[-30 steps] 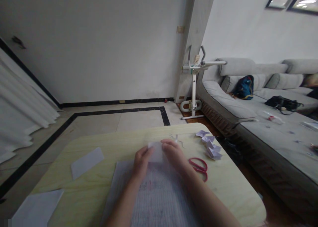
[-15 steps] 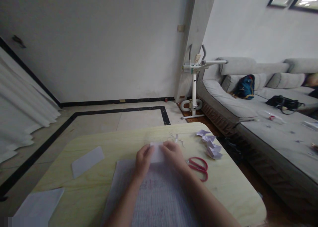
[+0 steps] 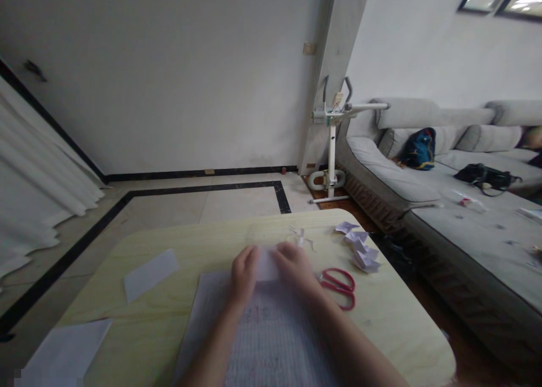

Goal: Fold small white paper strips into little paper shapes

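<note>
Between my hands is a small piece of white paper (image 3: 266, 264), above the far edge of a large lined sheet with writing (image 3: 271, 336). My left hand (image 3: 244, 271) pinches the paper's left side. At its right side, my right hand (image 3: 295, 266) is closed on the paper, a little blurred. Red-handled scissors (image 3: 341, 288) lie just right of my right forearm, their blades partly hidden by it. Several folded paper shapes (image 3: 362, 251) sit at the table's far right. Thin paper scraps (image 3: 301, 238) lie beyond my right hand.
A white paper piece (image 3: 151, 274) and a larger white sheet (image 3: 70, 350) lie on the left of the light wooden table (image 3: 406, 330). To the right stands a grey sofa (image 3: 474, 229) with bags on it. White exercise equipment (image 3: 331, 149) stands beyond the table.
Both hands stay on the small paper and have shifted slightly nearer to me. My right hand has moved a little along the paper's right side. Everything on the table lies as before.
</note>
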Demonstrator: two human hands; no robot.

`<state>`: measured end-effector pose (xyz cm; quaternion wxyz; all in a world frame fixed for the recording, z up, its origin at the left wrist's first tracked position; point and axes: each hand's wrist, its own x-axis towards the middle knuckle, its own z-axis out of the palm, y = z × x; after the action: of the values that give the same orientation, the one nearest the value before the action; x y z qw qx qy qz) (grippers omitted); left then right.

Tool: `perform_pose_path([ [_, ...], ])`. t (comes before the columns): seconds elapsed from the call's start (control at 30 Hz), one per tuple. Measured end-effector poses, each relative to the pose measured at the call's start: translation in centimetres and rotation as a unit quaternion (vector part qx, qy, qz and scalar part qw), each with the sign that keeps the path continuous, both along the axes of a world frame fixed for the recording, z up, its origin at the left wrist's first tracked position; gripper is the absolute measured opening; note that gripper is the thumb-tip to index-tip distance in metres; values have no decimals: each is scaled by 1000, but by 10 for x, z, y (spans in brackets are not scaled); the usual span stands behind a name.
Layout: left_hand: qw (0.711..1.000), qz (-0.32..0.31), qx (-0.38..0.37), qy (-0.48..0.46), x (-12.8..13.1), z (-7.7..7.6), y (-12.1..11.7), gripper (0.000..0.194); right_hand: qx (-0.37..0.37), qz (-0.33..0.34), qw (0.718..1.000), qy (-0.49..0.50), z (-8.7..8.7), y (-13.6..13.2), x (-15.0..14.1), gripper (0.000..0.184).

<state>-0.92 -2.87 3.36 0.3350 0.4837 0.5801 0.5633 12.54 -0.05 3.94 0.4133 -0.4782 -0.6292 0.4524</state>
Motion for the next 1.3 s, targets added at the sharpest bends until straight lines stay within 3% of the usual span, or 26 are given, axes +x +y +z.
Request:
perform_pose_path([
  [0.17, 999, 23, 24, 23, -2, 0, -1, 29, -8, 4, 1000, 19, -1, -2, -2, 19],
  [0.43, 998, -53, -18, 3, 2, -2, -1, 29, 15, -95, 994, 59, -8, 9, 5, 25],
  [0.53, 997, -63, -34, 2, 2, -5, 0, 30, 22, -103, 993, 56, -8, 10, 5, 26],
  [0.97, 999, -26, -27, -4, 1, -7, 0, 29, 28, -67, 997, 34, 0, 4, 2, 24],
  [1.17, 999, 6, -39, -38, -2, -6, 3, 30, -15, 13, 997, 78, 2, 1, -2, 23],
  [1.3, 994, -5, -59, -94, -1, -4, 2, 29, -12, -17, 998, 66, -2, 3, -1, 22],
])
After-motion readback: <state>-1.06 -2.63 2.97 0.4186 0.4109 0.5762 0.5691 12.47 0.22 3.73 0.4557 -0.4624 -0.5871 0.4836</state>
